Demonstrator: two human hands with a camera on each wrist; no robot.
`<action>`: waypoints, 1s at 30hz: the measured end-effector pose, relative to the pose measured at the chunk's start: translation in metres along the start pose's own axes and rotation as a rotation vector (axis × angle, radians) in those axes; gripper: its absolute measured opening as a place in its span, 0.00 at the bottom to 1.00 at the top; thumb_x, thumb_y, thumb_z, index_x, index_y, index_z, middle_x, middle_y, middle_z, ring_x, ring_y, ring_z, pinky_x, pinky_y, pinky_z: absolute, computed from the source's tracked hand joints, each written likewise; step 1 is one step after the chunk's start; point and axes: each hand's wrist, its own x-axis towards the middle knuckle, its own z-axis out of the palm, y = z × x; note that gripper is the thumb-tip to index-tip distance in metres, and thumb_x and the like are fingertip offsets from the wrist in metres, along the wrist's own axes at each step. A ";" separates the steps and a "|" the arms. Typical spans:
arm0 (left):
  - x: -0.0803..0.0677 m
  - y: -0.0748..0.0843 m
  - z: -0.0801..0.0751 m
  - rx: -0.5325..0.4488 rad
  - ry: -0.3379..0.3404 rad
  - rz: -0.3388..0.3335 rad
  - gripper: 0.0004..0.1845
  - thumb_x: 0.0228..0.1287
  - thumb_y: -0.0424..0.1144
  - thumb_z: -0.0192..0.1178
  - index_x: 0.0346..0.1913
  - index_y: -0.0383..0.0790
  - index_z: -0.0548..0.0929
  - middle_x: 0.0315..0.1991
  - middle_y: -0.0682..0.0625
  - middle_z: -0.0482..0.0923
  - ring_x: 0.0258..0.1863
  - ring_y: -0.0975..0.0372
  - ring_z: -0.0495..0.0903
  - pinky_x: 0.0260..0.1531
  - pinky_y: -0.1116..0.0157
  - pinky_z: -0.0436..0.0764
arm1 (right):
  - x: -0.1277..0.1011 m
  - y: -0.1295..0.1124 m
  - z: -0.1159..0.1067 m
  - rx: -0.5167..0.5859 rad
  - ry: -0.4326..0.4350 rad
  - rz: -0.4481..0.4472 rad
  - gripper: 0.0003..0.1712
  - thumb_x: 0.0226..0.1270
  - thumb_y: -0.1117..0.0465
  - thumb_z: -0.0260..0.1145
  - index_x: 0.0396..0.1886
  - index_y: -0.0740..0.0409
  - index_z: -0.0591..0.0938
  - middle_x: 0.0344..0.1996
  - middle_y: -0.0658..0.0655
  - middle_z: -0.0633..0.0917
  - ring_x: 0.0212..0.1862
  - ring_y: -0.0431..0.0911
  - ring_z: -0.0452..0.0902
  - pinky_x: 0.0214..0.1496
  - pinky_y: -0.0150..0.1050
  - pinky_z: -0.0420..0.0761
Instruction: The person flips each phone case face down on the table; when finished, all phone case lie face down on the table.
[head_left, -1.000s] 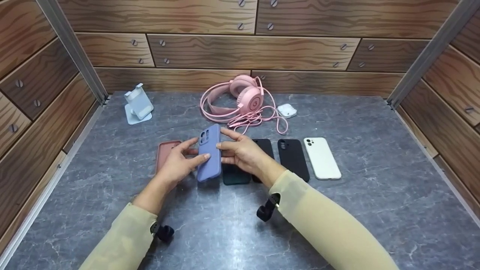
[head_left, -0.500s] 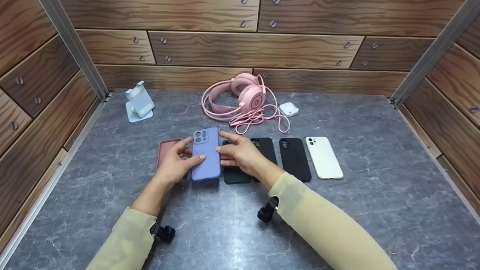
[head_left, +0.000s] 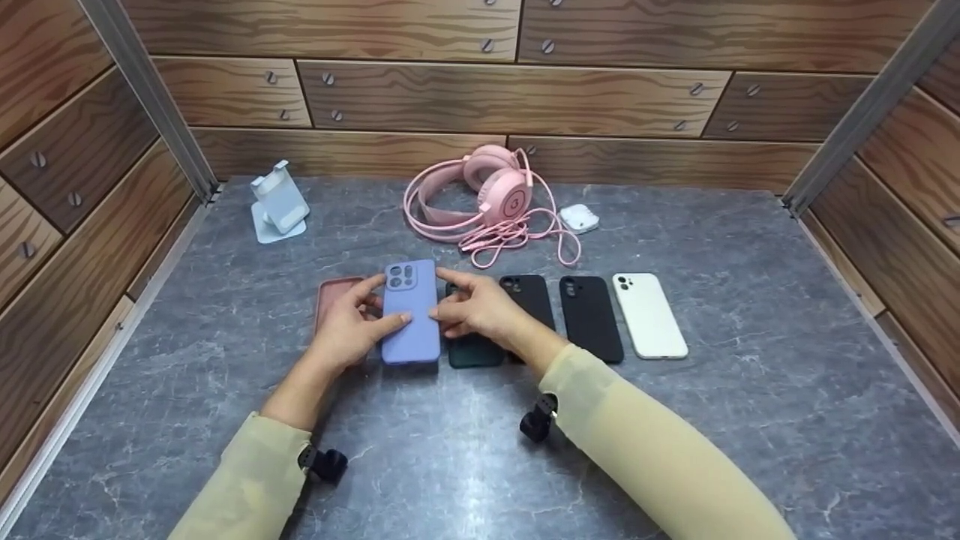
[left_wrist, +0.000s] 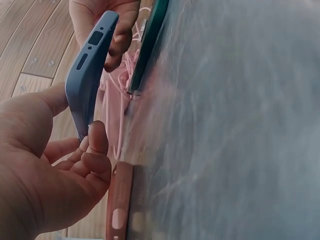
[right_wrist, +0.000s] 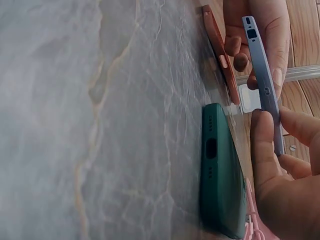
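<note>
A lavender phone case [head_left: 420, 335] is held off the table, its camera cutouts at the upper left in the head view. My left hand [head_left: 347, 328] grips its left edge, thumb across the back and fingers underneath. At the opposite edge, my right hand [head_left: 486, 306] pinches the case between thumb and fingers. Both wrist views show the case's end edge with its port holes, clear of the tabletop. A pink case [head_left: 330, 294] lies partly hidden behind my left hand. Under my right hand lies a dark green case [right_wrist: 215, 150], partly covered in the head view.
Rightward in the row lie two black cases [head_left: 534, 300] [head_left: 592, 322] and a white one [head_left: 651, 319]. Behind them are pink headphones [head_left: 504, 199] with a coiled cable, a small white item [head_left: 579, 218] and a light blue phone stand [head_left: 283, 206]. Wood-patterned panels [head_left: 480, 94] enclose the table.
The lavender case has turned from a tilted, angled pose to show its back more squarely, and sits slightly lower. My right fingers have slid a little down its edge.
</note>
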 end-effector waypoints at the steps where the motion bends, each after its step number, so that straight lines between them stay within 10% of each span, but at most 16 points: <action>1: 0.000 0.000 -0.001 0.005 -0.001 0.006 0.42 0.66 0.36 0.76 0.79 0.32 0.68 0.49 0.39 0.77 0.38 0.56 0.76 0.34 0.68 0.78 | 0.000 0.000 0.000 -0.026 -0.006 -0.003 0.48 0.67 0.72 0.73 0.84 0.56 0.64 0.36 0.57 0.88 0.32 0.46 0.85 0.33 0.38 0.87; 10: 0.001 0.001 -0.005 0.090 -0.033 0.045 0.42 0.65 0.37 0.76 0.78 0.30 0.68 0.48 0.39 0.78 0.41 0.55 0.78 0.37 0.67 0.79 | 0.001 0.002 -0.003 -0.261 -0.018 -0.035 0.49 0.68 0.64 0.76 0.85 0.53 0.64 0.35 0.54 0.90 0.31 0.45 0.86 0.28 0.36 0.81; 30: 0.006 -0.005 -0.002 0.211 -0.069 0.028 0.43 0.66 0.37 0.75 0.79 0.31 0.67 0.50 0.39 0.82 0.48 0.50 0.79 0.51 0.53 0.80 | 0.005 0.010 0.001 -0.376 0.019 -0.065 0.51 0.65 0.68 0.77 0.84 0.58 0.63 0.25 0.50 0.85 0.27 0.41 0.81 0.25 0.34 0.79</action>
